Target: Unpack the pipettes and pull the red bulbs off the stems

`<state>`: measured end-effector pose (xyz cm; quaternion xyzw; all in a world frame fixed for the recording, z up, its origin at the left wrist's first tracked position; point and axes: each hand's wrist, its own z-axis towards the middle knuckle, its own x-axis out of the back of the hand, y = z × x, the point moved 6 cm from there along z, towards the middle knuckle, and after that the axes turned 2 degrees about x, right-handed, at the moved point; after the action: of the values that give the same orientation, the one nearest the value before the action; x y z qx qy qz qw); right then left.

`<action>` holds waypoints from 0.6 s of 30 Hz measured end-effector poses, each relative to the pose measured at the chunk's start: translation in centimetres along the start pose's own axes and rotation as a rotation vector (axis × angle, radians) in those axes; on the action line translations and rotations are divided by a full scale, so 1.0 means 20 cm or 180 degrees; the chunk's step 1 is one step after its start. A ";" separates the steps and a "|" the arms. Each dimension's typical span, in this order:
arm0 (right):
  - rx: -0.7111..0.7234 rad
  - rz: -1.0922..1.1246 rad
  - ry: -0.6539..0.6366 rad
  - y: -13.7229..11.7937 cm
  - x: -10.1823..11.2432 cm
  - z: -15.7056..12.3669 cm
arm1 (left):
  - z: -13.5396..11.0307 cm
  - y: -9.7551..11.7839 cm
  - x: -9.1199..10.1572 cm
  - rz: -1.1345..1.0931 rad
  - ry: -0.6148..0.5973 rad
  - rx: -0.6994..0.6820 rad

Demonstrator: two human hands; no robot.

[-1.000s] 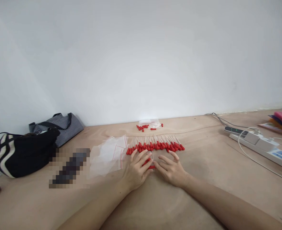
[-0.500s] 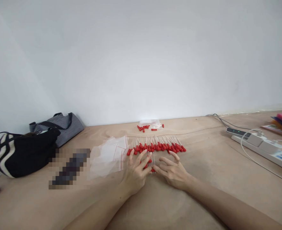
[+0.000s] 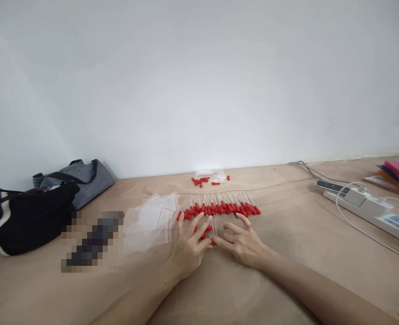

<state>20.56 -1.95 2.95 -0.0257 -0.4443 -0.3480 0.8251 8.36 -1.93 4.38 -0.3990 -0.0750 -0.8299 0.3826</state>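
Between my hands lies a small clear zip bag [image 3: 214, 223] with red-bulbed droppers in it. My left hand [image 3: 191, 248] curves over the bag's left side, thumb and index finger at its near end, and partly hides the red bulbs [image 3: 204, 234]. From the right, my right hand [image 3: 243, 243] reaches the same near end with fingertips pinched there, its other fingers curled above the table. Just beyond both hands runs a row of droppers [image 3: 224, 208], red bulbs toward me and thin pale tubes pointing away.
Flat zip bags with red lines [image 3: 155, 216] are spread left of my hands. Loose red bulbs [image 3: 200, 181] lie near the wall by another clear bag [image 3: 210, 173]. A power strip [image 3: 372, 214] with cables sits right; a black bag [image 3: 33, 221] and striped bag [image 3: 91, 180] stand left.
The view has shifted slightly, so things sit a little further left. Both hands stay at the near end of the bag, with only small finger movement.
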 end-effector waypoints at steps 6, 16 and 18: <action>0.0089 0.0066 -0.0023 0.01 0.01 0.00 | 0.00 -0.01 -0.01 -0.0066 -0.0002 0.0021; 0.0189 0.0027 -0.0068 0.02 0.03 0.00 | 0.00 -0.02 0.00 -0.0121 0.0056 -0.0061; 0.0164 -0.0012 -0.0009 0.02 0.02 0.00 | 0.00 -0.02 0.00 -0.0141 0.0036 -0.0057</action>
<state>20.89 -1.88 3.29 -0.0042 -0.4543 -0.3380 0.8243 8.02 -1.66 4.43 -0.3959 -0.0743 -0.8411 0.3609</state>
